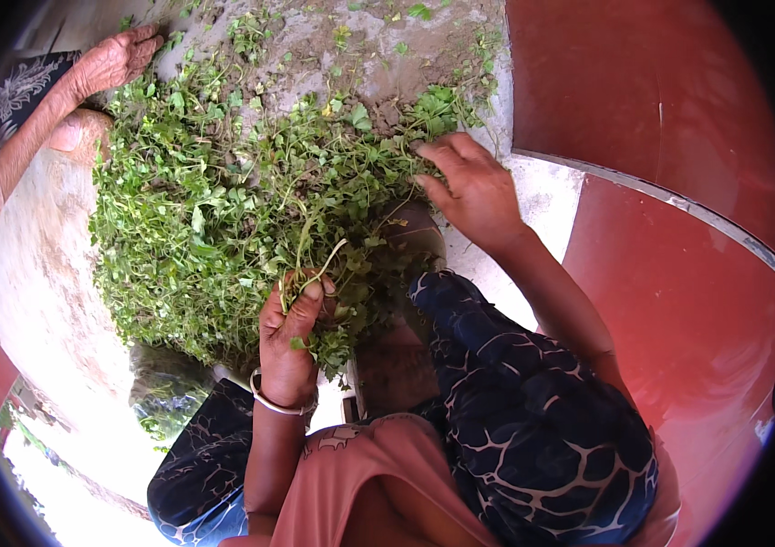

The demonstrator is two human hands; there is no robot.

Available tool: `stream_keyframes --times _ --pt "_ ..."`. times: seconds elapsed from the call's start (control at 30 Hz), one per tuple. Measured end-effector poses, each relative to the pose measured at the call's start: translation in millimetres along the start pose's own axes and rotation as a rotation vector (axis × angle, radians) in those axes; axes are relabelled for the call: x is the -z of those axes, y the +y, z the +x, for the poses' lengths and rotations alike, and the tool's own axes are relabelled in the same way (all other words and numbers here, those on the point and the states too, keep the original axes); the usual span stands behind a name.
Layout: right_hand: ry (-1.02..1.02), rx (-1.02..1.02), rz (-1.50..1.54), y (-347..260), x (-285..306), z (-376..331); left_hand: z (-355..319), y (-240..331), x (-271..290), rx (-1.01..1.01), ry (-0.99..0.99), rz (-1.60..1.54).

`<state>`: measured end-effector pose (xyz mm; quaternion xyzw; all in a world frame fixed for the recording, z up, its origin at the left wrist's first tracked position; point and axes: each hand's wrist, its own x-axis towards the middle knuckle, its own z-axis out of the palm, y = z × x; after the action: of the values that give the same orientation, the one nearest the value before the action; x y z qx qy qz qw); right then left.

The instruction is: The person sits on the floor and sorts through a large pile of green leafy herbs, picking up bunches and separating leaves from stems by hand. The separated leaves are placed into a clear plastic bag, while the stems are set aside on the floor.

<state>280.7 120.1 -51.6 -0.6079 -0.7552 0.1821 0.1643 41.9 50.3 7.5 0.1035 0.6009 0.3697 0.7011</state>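
While our left hand pinches a few stems at the near edge of the pile of greens, our right hand rests open-fingered on its far right edge, holding nothing we can make out.

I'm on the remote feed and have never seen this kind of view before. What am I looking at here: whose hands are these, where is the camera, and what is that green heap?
There is no machine here: the picture comes from a wide fisheye camera worn on a person's head, looking down, so straight edges bend near the rim. The two forearms rising from the lower edge belong to the wearer. The left hand, with a pale bangle at the wrist, pinches a small bunch of stems between thumb and fingers. The right hand rests curled on the far edge of the heap of leafy greens, fingers bent into it; whether it grips anything I cannot tell. The heap lies on pale, dusty ground. The blue patterned cloth is the wearer's clothing over the knees. At the upper left, another person's hand touches the ground beside the greens. To the right is a red surface.
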Motion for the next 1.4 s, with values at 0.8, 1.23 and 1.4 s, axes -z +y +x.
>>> stream_keyframes --times 0.8,1.23,1.4 --pt "-0.396 -0.340 1.188 -15 56 -3 -6 29 4 -0.199 -0.090 -0.155" --pt "-0.777 -0.092 0.945 -59 42 -16 -10 6 -6 -0.251 -0.346 0.556" --pt "-0.710 -0.042 0.960 -53 35 -22 -8 1 2 -0.239 -0.327 0.664"
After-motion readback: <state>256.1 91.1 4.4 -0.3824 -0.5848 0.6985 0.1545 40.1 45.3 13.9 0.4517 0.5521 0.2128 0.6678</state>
